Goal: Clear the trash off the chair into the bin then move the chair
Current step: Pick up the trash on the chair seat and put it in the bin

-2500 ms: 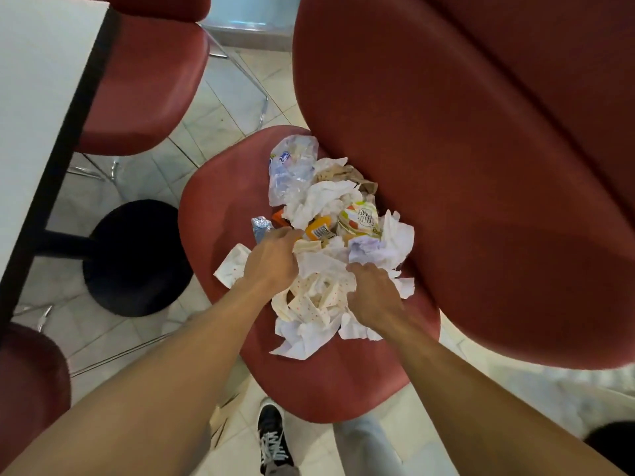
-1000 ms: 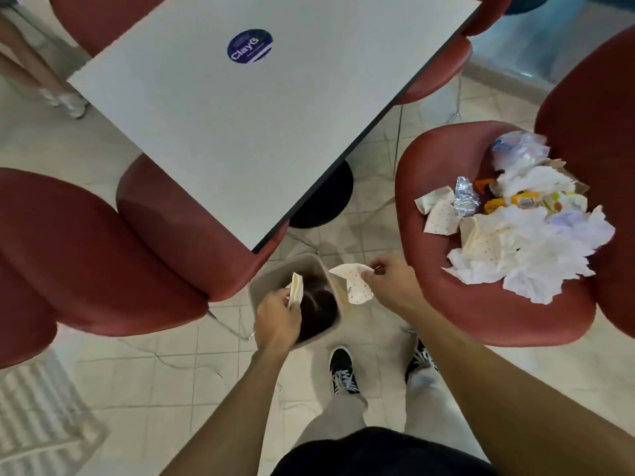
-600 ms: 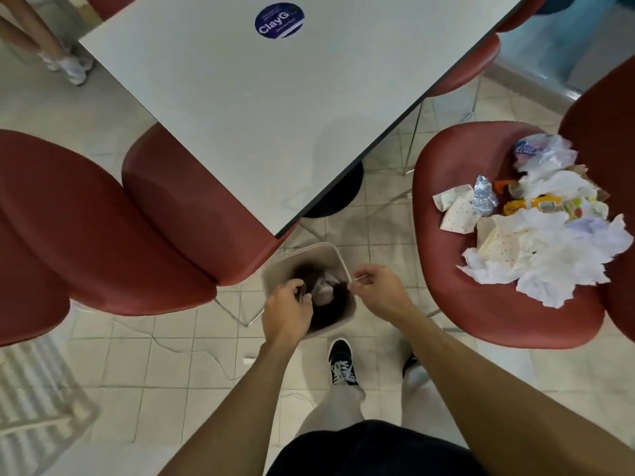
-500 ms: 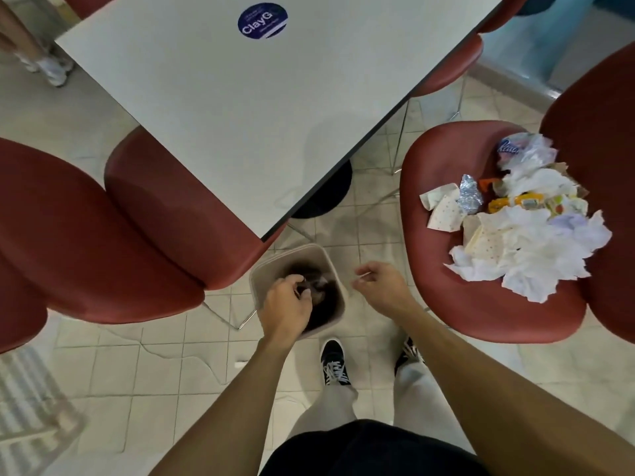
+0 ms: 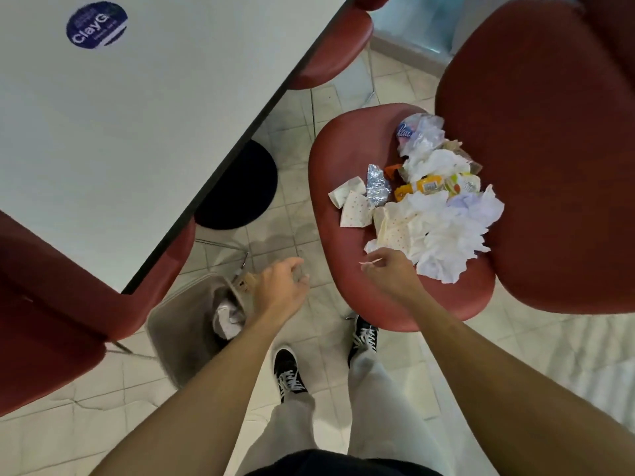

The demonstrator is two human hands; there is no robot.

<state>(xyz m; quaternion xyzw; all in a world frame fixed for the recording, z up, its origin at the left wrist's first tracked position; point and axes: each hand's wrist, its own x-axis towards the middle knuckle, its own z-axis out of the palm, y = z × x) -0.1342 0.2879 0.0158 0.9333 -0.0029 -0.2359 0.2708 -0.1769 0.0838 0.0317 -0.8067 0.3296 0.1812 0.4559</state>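
Tiled floor, white table [image 5: 137, 115] | your left hand [image 5: 280, 286] loose and empty beside bin [image 5: 192, 321]; right hand [image 5: 390, 273] pinching a thin sliver | both have left the bin since half a second ago | trash [image 5: 433, 214] heaped on chair [image 5: 347, 187] seat | mid-clearing; next, gather another handful.

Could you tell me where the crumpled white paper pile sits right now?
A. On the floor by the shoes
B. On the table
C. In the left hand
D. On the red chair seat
D: the paper pile lies on the chair seat with the other trash, while the left hand is open and empty above the bin.
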